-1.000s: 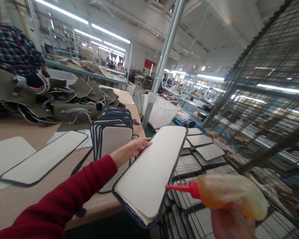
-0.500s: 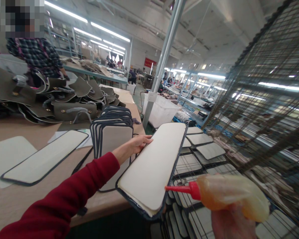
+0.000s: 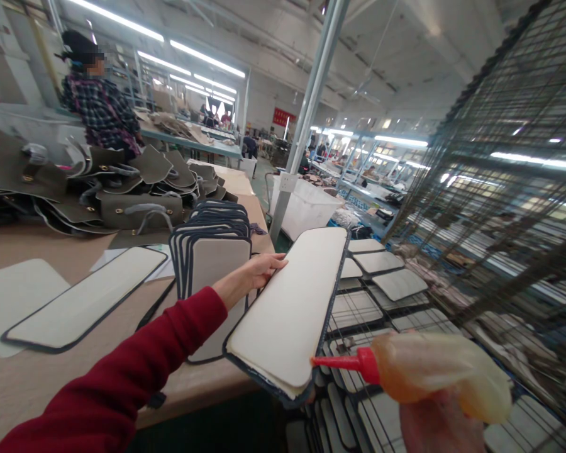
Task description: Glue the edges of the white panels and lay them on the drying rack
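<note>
My left hand (image 3: 259,272) grips the left edge of a long cream panel (image 3: 290,308) with rounded corners and a dark blue border, its thumb on top. The panel is held tilted, and at its near end the cream layer stands slightly apart from the dark one. In my right hand (image 3: 441,418) is a squeeze bottle (image 3: 434,368) of amber liquid with a red nozzle. The nozzle tip is at the panel's lower right edge; whether it touches I cannot tell. The bottle hides most of my right fingers.
Left, a table (image 3: 198,390) carries another bordered panel (image 3: 89,296), a standing row of similar panels (image 3: 221,264) and a heap of dark bag pieces (image 3: 136,211). More panels (image 3: 399,284) lie on a wire rack (image 3: 500,157) at right. A person (image 3: 101,107) stands behind the heap.
The held panel has shifted and tilted slightly, its far end a little lefter and its near end higher. The bottle has barely moved. The person behind the heap has moved right and turned.
</note>
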### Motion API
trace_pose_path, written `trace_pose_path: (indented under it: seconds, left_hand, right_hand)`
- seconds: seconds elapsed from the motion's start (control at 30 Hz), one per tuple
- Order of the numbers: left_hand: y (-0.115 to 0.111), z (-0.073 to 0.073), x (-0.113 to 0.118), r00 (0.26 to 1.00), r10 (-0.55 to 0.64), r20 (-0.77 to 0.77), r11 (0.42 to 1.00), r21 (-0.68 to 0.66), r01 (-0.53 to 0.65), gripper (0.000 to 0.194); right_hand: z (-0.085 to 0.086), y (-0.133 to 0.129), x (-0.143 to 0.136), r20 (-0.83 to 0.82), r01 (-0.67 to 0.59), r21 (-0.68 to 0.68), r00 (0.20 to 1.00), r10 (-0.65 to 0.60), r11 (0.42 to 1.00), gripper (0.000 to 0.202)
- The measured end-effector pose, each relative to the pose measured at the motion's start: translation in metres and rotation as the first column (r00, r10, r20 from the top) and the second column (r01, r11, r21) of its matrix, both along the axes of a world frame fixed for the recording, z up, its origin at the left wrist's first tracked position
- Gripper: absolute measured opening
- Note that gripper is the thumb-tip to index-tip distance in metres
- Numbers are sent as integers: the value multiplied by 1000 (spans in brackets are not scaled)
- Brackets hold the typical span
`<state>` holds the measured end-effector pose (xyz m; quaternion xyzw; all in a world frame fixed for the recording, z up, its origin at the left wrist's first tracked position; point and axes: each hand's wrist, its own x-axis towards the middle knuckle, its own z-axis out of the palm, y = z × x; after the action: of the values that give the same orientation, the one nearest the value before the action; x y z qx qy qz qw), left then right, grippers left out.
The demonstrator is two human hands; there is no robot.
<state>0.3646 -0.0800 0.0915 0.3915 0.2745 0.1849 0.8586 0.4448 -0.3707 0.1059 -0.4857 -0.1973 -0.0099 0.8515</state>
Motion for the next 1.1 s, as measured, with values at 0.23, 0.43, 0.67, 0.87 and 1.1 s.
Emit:
trace_pose_path:
  seconds: [0.23,0.43,0.67,0.87,1.1]
  left_hand:
    - [1,2,4,998,66,-26,998,-7,-66,64]
    - [-2,5,8,991,132,-34,991,-15,-133,62]
    - [-2,2,10,976,214,-42,976,-43,-216,70]
    - [-4,3,11,957,286,-51,955,-66,-289,58]
    - [-9,1,17,933,360,-24,929,-84,-361,63]
  right_hand:
    - [-2,-4,1,-28,64,-4,998,-64,998,66]
    - [-11,-12,6,-9,95,-43,995,-95,995,71]
    - [-3,-11,-2,28,206,73,978,-209,976,53]
    - [-12,-13,-2,51,366,59,928,-369,929,38]
    - [-22,-11,4,14,448,84,892,-451,890,42]
